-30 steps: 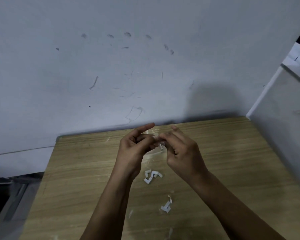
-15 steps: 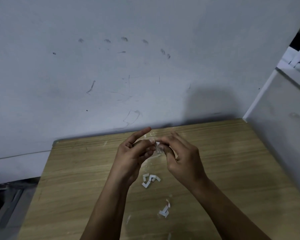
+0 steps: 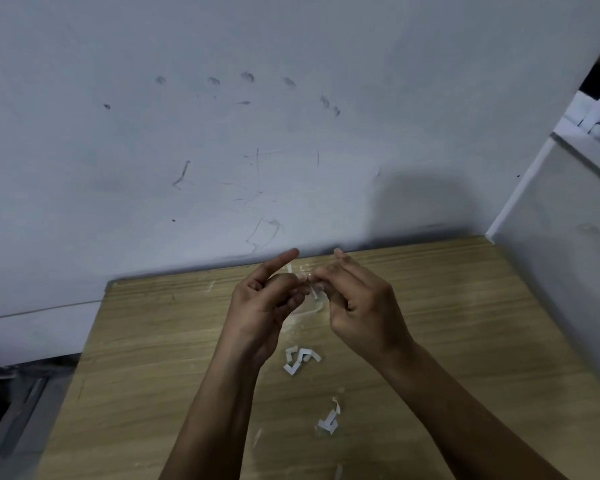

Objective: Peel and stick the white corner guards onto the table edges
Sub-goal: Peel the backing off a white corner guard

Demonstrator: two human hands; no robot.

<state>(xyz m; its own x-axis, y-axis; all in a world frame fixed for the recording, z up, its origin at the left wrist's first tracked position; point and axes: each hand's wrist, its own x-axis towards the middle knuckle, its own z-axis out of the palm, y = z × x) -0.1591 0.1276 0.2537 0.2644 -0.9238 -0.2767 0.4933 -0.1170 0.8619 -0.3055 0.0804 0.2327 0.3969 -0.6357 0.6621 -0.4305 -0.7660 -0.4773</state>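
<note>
Above the wooden table (image 3: 465, 323) both hands meet around a small clear corner guard (image 3: 313, 292) with a white strip on it. My left hand (image 3: 264, 306) pinches it between thumb and curled fingers, index finger pointing up. My right hand (image 3: 357, 303) pinches the same piece from the right with thumb and fingertips. Much of the guard is hidden by the fingers. A small cluster of white corner pieces (image 3: 300, 360) lies on the table below the hands. Another white piece with a curled strip (image 3: 329, 419) lies nearer to me.
A scuffed white wall (image 3: 257, 150) rises behind the table's far edge. A white cabinet side (image 3: 561, 254) stands against the table's right side. Left of the table the floor drops to a dark metal frame (image 3: 14, 410). Thin peeled scraps (image 3: 257, 438) lie near the front.
The camera view has shifted slightly up and left. Both hands stay together on the small guard, fingers working at it; my left index finger has lifted a bit higher.
</note>
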